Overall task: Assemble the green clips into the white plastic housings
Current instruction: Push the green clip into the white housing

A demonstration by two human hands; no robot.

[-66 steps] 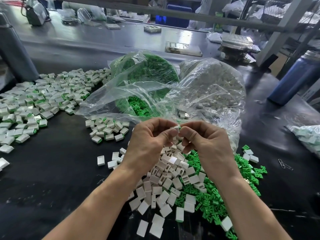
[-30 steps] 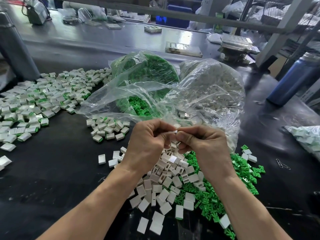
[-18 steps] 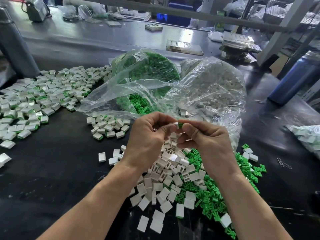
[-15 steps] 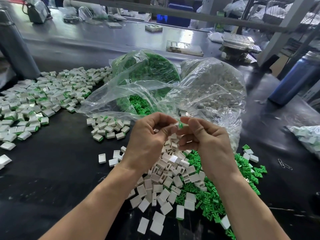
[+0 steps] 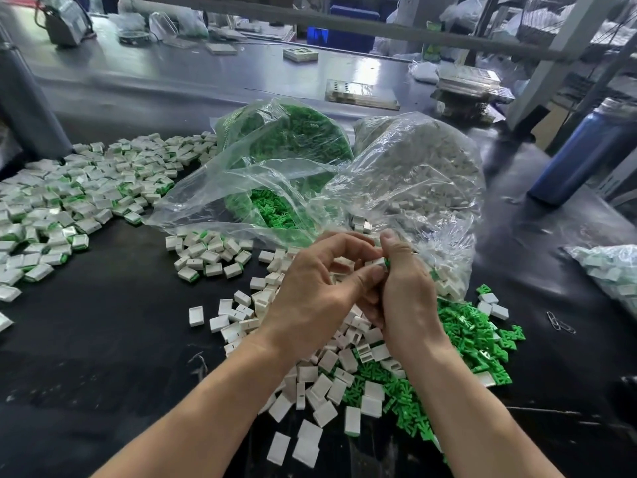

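Note:
My left hand (image 5: 320, 294) and my right hand (image 5: 406, 294) meet above a heap of loose white housings (image 5: 331, 377). Together they pinch one white housing (image 5: 375, 263) with a green clip (image 5: 387, 262) showing at its right end, under my right thumb. Most of the piece is hidden by the fingers. Loose green clips (image 5: 472, 336) lie in a pile to the right of the housings. A small group of assembled pieces (image 5: 210, 255) sits to the left of my hands.
Two clear plastic bags stand behind my hands, one with green clips (image 5: 289, 146), one with white housings (image 5: 424, 174). A wide spread of assembled pieces (image 5: 69, 201) covers the left of the black table. A blue bottle (image 5: 586, 153) stands at the right, paper clips (image 5: 560, 324) near it.
Both hands have dropped slightly and closed tighter together. The green clip that stood out between the fingertips has gone further into the housing, with my right thumb now on top of it.

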